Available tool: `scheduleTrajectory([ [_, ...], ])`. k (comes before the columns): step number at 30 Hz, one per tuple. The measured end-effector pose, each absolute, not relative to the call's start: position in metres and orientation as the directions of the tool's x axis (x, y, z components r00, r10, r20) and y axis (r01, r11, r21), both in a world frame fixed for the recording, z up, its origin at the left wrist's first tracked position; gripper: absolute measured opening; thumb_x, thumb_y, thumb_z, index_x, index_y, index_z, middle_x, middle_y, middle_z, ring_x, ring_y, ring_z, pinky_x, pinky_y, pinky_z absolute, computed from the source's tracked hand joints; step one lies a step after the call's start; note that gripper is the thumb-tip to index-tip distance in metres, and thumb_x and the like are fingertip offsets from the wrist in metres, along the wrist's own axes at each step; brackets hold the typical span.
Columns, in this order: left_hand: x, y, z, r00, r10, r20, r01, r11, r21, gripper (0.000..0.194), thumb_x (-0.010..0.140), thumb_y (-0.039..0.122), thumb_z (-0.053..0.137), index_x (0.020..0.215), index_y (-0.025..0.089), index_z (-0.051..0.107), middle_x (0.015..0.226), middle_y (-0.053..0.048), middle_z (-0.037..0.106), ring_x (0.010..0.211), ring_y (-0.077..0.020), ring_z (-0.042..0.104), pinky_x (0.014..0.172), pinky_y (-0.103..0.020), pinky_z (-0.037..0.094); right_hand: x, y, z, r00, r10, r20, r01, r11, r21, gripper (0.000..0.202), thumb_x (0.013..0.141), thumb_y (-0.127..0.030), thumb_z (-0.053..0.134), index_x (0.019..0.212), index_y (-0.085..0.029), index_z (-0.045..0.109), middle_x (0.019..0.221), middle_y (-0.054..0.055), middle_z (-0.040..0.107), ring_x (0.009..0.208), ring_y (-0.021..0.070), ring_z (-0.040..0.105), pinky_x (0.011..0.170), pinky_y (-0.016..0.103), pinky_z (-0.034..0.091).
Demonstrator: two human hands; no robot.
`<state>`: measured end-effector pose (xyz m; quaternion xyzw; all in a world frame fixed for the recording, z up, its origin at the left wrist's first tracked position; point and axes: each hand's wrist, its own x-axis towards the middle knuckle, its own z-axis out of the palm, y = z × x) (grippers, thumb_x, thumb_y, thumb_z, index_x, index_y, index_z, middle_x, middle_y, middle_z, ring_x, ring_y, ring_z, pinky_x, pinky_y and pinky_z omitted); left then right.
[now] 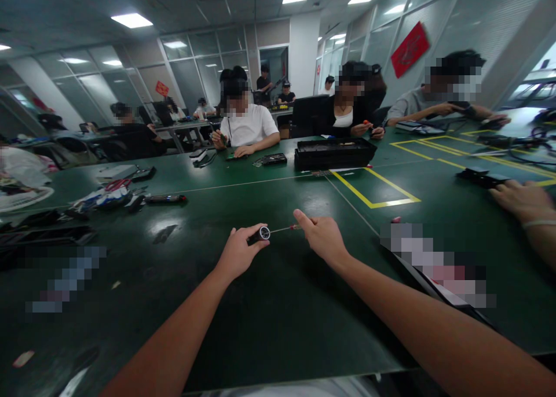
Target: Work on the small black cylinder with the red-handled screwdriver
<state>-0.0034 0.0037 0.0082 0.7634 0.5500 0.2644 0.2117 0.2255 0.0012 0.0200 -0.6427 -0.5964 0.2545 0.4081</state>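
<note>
Above the green table, my left hand (pixel 238 252) is wrapped round a short black cylinder (pixel 263 234), whose round end with a pale rim faces right. It looks like a small flashlight, though most of its body is hidden by my fingers. My right hand (pixel 325 239) is closed on a screwdriver (pixel 284 230) with a thin metal shaft and a reddish part near the grip. The shaft points left, its tip at or close to the cylinder's open end; whether it touches inside I cannot tell. My right thumb sticks up.
A long black tray (pixel 334 154) stands across the table, near yellow tape outlines (pixel 373 205). Tools and cables (pixel 113 194) lie to the left. At the right are a blurred-out flat object (pixel 434 264) and a co-worker's hand (pixel 523 200). Several people sit opposite.
</note>
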Motion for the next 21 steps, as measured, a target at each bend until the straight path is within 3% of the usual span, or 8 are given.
scheduleTrajectory([
  [16, -0.006, 0.003, 0.006, 0.288, 0.949, 0.128, 0.766, -0.308, 0.564, 0.040, 0.089, 0.033, 0.067, 0.129, 0.033, 0.064, 0.122, -0.004, 0.069, 0.120, -0.0278, 0.057, 0.119, -0.066, 0.008, 0.220, -0.008, 0.018, 0.032, 0.949, 0.312, 0.673, 0.210, -0.709, 0.058, 0.091, -0.064, 0.051, 0.053, -0.021, 0.058, 0.045, -0.002, 0.050, 0.044, 0.0125, 0.045, 0.048, 0.029, 0.030],
  [18, -0.006, 0.004, 0.006, 0.279, 0.952, 0.126, 0.771, -0.300, 0.562, 0.040, 0.089, 0.033, 0.067, 0.129, 0.033, 0.064, 0.123, -0.004, 0.069, 0.121, -0.0282, 0.057, 0.119, -0.066, 0.009, 0.220, -0.009, 0.020, -0.012, 0.957, 0.290, 0.669, 0.223, -0.709, 0.053, 0.093, -0.061, 0.051, 0.061, -0.021, 0.062, 0.048, -0.002, 0.054, 0.046, 0.0138, 0.050, 0.051, 0.029, 0.033],
  [21, -0.007, 0.005, 0.008, 0.255, 0.957, 0.140, 0.778, -0.289, 0.558, 0.039, 0.089, 0.032, 0.067, 0.128, 0.033, 0.065, 0.124, -0.005, 0.069, 0.121, -0.0289, 0.057, 0.119, -0.065, 0.013, 0.218, -0.013, 0.024, -0.144, 0.950, 0.278, 0.572, 0.309, -0.760, 0.034, 0.097, -0.047, 0.050, 0.090, -0.019, 0.067, 0.060, -0.001, 0.064, 0.056, 0.0151, 0.060, 0.058, 0.028, 0.041],
])
